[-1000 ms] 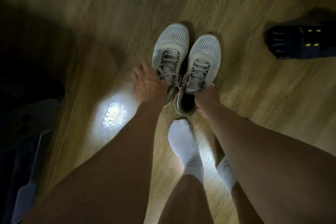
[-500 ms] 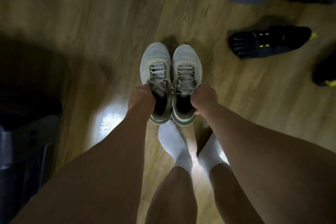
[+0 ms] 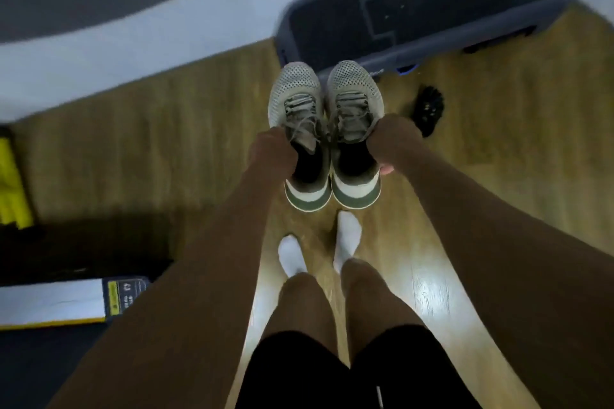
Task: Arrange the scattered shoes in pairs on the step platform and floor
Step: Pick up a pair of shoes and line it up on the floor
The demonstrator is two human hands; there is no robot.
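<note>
The wooden floor (image 3: 149, 149) runs up to the step platform (image 3: 432, 10), which lies straight ahead of the person. The left sneaker (image 3: 294, 100) and the right sneaker (image 3: 354, 90) are held side by side above the floor, long axes pointing at the platform's near edge. The left hand (image 3: 272, 151) and the right hand (image 3: 390, 139) grip one each at the collar, fingers curled tight on it. I judge both hands equally near.
</note>
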